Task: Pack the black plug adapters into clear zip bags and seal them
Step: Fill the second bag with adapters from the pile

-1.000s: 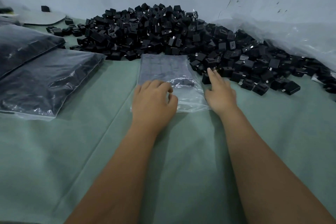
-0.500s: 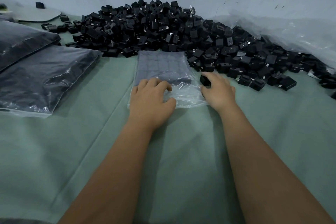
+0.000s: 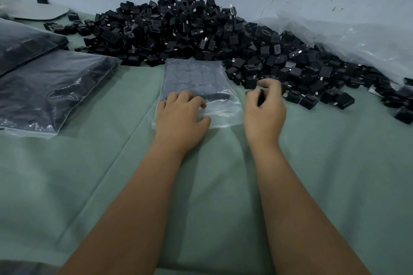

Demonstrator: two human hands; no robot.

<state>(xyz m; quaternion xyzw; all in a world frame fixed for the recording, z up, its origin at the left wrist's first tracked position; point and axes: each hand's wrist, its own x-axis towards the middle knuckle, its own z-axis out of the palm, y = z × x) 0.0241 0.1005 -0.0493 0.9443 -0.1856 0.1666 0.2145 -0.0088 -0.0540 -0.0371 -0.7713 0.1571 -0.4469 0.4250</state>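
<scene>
Resting our left hand [image 3: 182,116] with bent fingers on the open end of a clear plastic zip bag [image 3: 196,78] half filled with flat rows of black plug adapters, we pin it to the green cloth-covered table [image 3: 111,185]. Our right hand [image 3: 264,105], just right of the bag, curls finger and thumb around one small black adapter [image 3: 260,97]. Behind lies the loose heap of black plug adapters [image 3: 201,33]; two filled bags [image 3: 49,87] lie at left.

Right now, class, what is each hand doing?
Left hand: fingers lie on the bag, pressing it to the table; holds nothing.
Right hand: fingers curled round a black adapter, beside the bag.
</scene>
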